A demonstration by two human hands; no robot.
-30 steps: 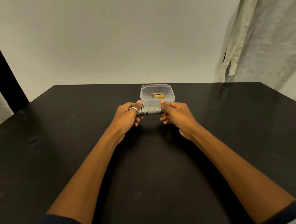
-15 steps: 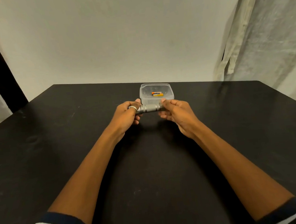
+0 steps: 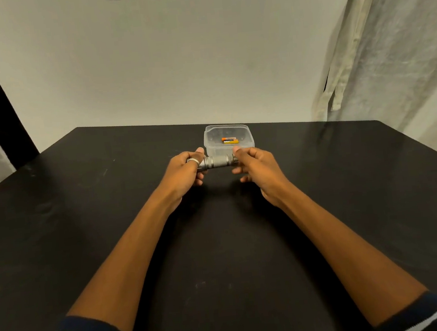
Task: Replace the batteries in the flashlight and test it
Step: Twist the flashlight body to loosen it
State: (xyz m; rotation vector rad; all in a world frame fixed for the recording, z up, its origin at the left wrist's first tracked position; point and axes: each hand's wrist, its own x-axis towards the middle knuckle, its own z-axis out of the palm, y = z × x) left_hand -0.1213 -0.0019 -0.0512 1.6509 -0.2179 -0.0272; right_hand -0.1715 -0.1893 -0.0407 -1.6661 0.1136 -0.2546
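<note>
The left hand (image 3: 183, 172) is gripping one end of the flashlight (image 3: 218, 162), fingers curled, while the right hand (image 3: 255, 164) is pinching the other; batteries (image 3: 230, 140) are lying in the tub (image 3: 209, 142) at 12 o'clock.

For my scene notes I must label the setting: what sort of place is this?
Probably a makeshift indoor work or recording corner: a black table against a plain white wall, with pale cloth hanging at both sides. A tub with batteries stands on the table.

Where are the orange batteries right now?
Head view, centre: the batteries lie inside the clear container on the table, just beyond the flashlight that the left hand and right hand hold.
</note>
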